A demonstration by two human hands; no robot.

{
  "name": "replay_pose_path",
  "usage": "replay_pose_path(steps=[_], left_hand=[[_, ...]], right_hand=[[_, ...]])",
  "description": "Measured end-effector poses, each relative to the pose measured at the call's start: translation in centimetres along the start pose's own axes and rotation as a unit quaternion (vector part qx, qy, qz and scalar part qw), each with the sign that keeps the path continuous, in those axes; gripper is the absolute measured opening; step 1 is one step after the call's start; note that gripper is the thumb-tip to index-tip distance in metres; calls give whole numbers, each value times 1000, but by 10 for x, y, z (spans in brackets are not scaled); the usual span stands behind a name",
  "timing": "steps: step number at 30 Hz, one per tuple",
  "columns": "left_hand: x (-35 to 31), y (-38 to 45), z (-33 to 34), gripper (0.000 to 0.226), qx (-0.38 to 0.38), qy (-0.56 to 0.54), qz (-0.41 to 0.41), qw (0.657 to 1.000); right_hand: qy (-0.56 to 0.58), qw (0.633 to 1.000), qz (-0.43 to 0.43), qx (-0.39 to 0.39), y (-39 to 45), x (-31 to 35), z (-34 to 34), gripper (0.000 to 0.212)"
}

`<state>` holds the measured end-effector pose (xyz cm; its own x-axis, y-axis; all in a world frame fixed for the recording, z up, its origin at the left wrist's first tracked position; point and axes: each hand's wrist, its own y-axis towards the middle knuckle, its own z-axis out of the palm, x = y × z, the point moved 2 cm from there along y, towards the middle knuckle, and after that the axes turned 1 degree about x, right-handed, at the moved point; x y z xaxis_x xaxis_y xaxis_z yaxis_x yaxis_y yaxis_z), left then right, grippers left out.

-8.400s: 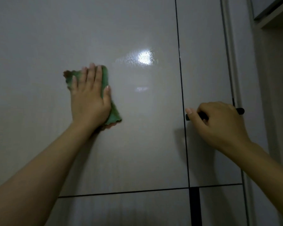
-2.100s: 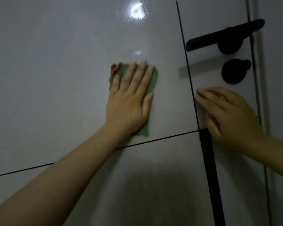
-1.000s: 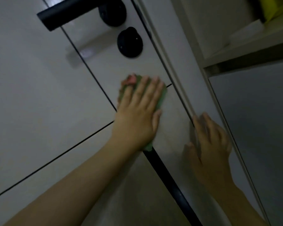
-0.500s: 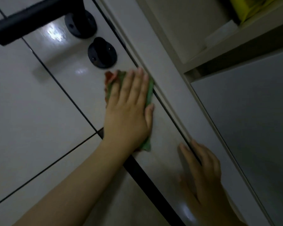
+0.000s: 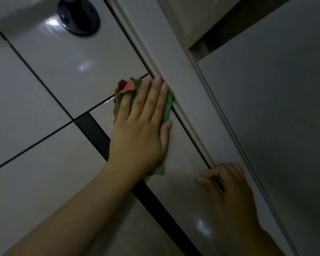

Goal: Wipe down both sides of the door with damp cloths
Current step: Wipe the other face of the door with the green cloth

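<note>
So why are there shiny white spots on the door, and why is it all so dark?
Head view: dim light overall; the glossy door mirrors a lamp as white glare spots; the picture is tilted and a bit soft; the left hand pressing the green cloth and the right hand sit in shadow.

A pale door frame [image 5: 183, 74] ran diagonally from the top centre toward the bottom right. Beyond it, on the right, stood a flat grey cabinet panel [image 5: 284, 108], dim and plain. Above that panel a dark recess [image 5: 227, 26] opened under a lighter shelf edge [image 5: 198, 15] near the top.
</note>
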<state>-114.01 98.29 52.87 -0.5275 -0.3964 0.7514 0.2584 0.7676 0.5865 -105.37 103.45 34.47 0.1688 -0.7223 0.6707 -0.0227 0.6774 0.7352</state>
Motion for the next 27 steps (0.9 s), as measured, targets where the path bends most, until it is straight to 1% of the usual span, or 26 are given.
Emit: replay_pose_path(steps=[2,4,6,8,10,13,16,18,20,23,25,27], left_hand=[[-24,-19,9,63,3,-14,4,1000],[-52,-45,16,61,42,-16,56,997],[-68,-67,18,60,90,-10,107,990],[-66,-73,16,59,108,-4,134,985],[-49,-61,11,59,87,-13,131,987],[-21,-30,8,60,25,2,67,997],[-27,-26,13,61,6,5,16,1000],[-48,-43,19,61,25,-3,39,999],[-68,-65,22,60,65,-13,91,994],[-79,-87,23,59,112,-6,139,984],[-73,-85,19,58,112,-1,147,983],[-59,-72,15,58,87,3,138,987]], right_hand=[[10,1000,-18,1,-4,-7,0,7],[5,1000,-29,9,-8,-11,-1,8],[-6,999,-25,21,-8,-11,0,14],[-16,999,-19,41,-8,-11,0,21],[-9,998,-18,64,-10,-14,-1,25],[1,997,-29,70,-12,-22,-2,22],[13,998,-32,52,-16,-29,-2,18],[24,998,-23,48,-19,-33,-2,19],[17,998,-22,54,-21,-35,-3,21],[23,998,-8,62,-19,-33,-5,22],[28,997,-7,66,-17,-30,-7,25],[30,997,-8,69,-17,-28,-8,27]])
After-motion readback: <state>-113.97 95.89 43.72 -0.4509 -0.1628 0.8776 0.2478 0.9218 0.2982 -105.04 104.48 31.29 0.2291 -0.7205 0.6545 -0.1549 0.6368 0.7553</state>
